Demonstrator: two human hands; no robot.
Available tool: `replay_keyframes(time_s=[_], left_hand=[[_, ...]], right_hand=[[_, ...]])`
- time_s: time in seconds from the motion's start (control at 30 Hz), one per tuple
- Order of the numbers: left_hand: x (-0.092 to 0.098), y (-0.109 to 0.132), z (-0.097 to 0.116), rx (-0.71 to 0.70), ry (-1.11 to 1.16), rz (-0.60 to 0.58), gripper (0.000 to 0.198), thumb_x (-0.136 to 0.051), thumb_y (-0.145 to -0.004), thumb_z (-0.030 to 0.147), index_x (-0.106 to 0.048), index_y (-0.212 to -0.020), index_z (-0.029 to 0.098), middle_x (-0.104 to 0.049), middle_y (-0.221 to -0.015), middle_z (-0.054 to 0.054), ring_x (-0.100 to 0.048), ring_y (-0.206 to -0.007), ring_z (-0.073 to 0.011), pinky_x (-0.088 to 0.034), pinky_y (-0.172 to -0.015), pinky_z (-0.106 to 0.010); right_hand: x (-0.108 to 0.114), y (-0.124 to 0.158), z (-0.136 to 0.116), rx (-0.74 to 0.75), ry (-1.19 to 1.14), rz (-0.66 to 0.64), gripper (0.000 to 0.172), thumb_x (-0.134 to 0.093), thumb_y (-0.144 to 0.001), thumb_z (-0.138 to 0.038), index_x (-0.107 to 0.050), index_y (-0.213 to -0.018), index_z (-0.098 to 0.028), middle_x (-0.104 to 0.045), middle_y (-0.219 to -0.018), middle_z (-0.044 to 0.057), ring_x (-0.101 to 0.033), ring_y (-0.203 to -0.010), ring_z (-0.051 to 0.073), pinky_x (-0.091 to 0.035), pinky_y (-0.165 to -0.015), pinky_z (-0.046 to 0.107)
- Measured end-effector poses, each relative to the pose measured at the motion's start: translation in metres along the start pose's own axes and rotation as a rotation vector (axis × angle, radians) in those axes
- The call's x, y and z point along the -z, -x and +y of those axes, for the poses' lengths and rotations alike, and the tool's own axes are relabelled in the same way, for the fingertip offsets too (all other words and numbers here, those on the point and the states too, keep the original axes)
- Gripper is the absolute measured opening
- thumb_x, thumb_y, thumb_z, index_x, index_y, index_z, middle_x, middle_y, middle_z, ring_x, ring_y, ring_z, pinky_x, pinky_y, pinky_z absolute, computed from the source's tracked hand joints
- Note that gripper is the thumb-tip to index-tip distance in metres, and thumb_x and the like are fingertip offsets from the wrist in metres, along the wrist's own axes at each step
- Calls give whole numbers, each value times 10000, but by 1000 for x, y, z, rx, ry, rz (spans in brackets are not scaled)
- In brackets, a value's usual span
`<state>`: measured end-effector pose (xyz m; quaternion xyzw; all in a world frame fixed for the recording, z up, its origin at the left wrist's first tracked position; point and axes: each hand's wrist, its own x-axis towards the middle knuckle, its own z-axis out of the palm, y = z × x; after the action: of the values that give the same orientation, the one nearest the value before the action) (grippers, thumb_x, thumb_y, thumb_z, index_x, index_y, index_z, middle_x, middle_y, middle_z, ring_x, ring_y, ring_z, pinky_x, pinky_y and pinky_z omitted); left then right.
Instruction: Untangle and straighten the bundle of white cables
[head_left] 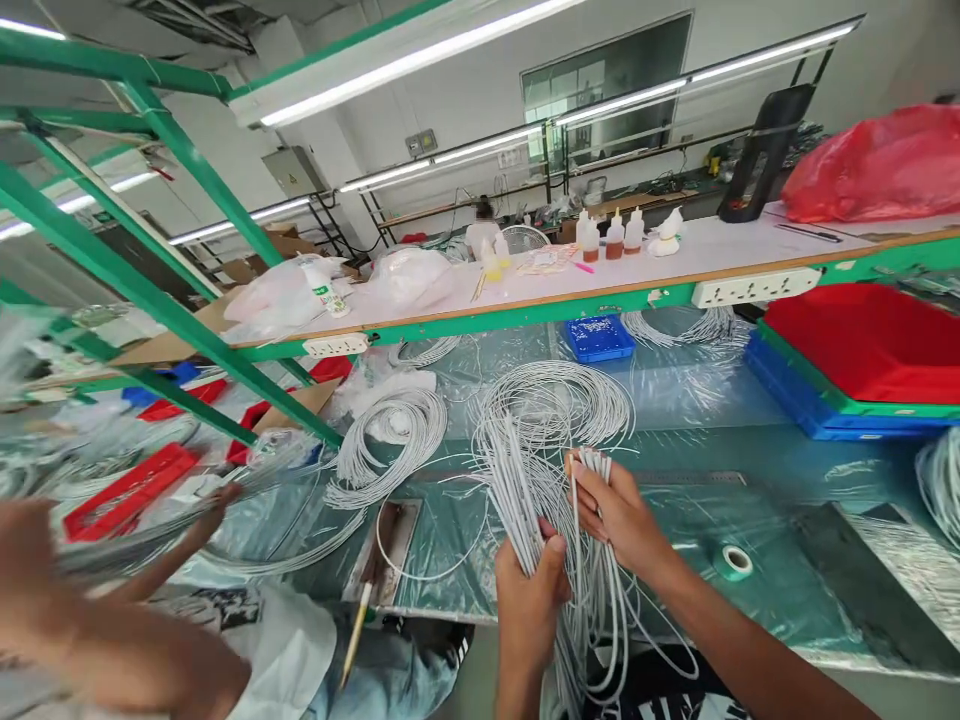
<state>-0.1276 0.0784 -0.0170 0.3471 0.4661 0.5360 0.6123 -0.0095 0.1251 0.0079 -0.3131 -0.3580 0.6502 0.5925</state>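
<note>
My left hand [531, 578] is closed around a thick bundle of thin white cables [510, 480], whose ends point up and away from me. Close by on the right, my right hand [611, 505] grips another bunch of the same cables near their ends. Long loops of cable [607, 630] hang from both hands over the table's front edge. Just beyond the hands, a large coil of white cable [559, 400] lies on the plastic-covered table [450, 590]. A second coil [394, 435] rests to its left.
A co-worker's arms [112, 610] handle cables at the left. A tape roll [736, 562] lies at right, stacked red and blue trays [862, 350] behind it. A blue tray [598, 338] stands under the shelf [465, 300], which carries bottles [615, 236]. A brush [356, 635] overhangs the front edge.
</note>
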Motion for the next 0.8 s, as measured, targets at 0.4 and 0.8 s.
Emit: replay_keyframes(time_s=[0.4, 0.8], left_hand=[[13, -35, 13, 100, -73, -237, 562, -761, -683, 660, -516, -789, 166, -348, -499, 96, -281, -410, -54, -257, -397, -189], [34, -63, 21, 236, 399, -180, 410, -867, -647, 364, -627, -888, 135, -497, -605, 54, -351, -423, -29, -277, -403, -152]], right_hand=[[-33, -26, 7, 142, 528, 213, 386, -611, -868, -528, -515, -705, -191, -478, -627, -39, -430, -563, 117, -383, -531, 235], [-21, -29, 13, -24, 82, 161, 360, -628, -876, -538, -546, -769, -204, -461, -549, -64, -378, -386, 83, -358, -393, 209]])
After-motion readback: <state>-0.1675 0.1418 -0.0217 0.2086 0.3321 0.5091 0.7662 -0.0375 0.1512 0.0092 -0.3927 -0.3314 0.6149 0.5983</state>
